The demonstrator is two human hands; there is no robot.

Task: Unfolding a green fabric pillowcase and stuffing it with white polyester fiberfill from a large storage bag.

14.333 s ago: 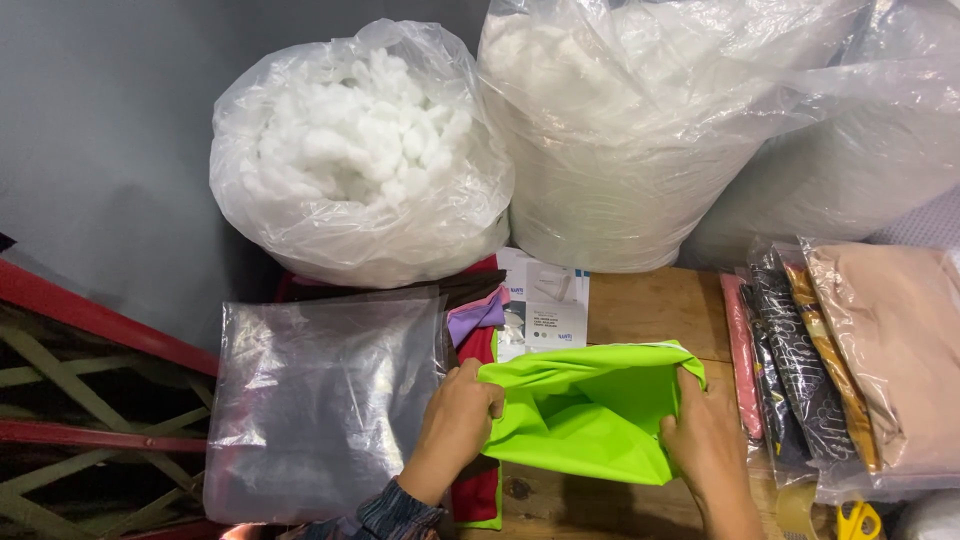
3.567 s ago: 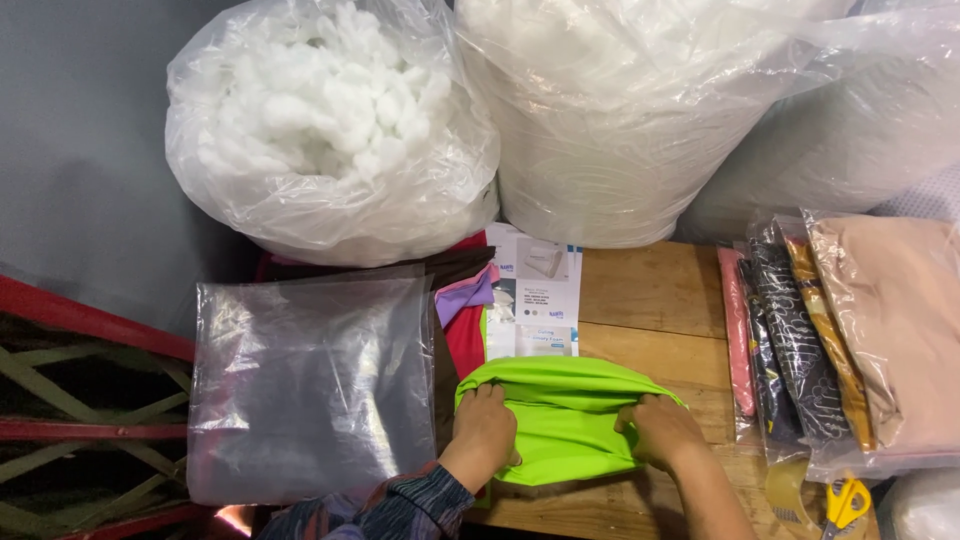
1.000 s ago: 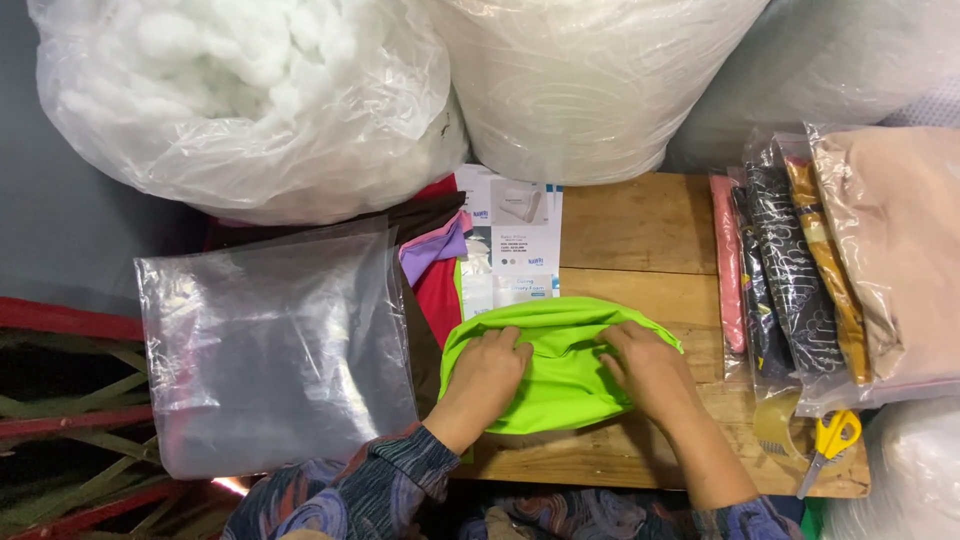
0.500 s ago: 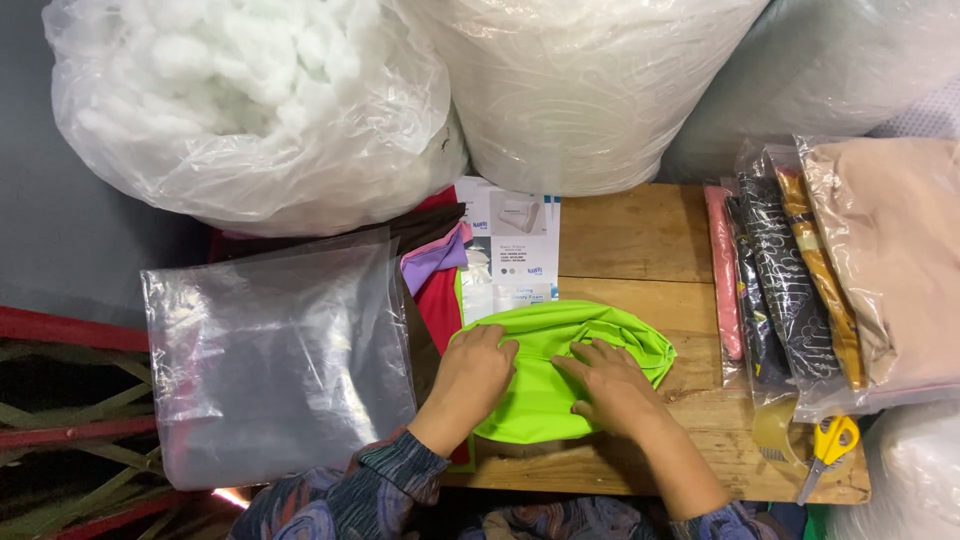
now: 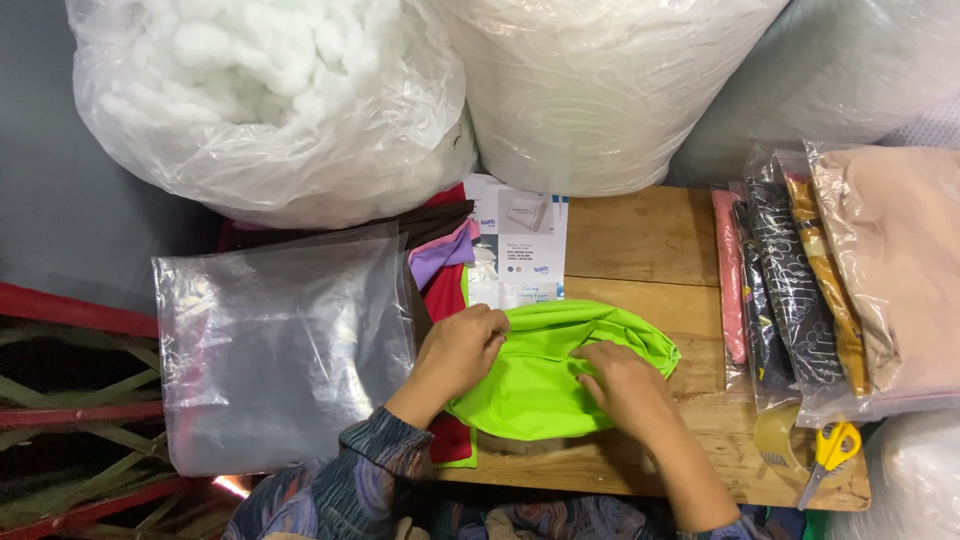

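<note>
A bright green fabric cover (image 5: 545,385) lies bunched on the wooden table (image 5: 645,235). My left hand (image 5: 458,350) grips its upper left edge with the fingers curled over the cloth. My right hand (image 5: 625,385) rests on the middle right of the cover, fingers pinching a fold near its top. Under the cover's left side lie red, purple and dark folded fabrics (image 5: 440,270). A printed paper card (image 5: 515,255) lies just behind the cover.
A clear flat plastic bag (image 5: 285,345) lies to the left. Big plastic bags of white stuffing (image 5: 270,100) stand behind. Packed fabrics in plastic (image 5: 850,270) are stacked on the right, with a tape roll (image 5: 775,440) and yellow scissors (image 5: 830,450) near the front right corner.
Both hands have worked along the cover's top edge, gathering it smaller. The right hand slid from the right edge toward the middle; the left hand shifted slightly left and up.
</note>
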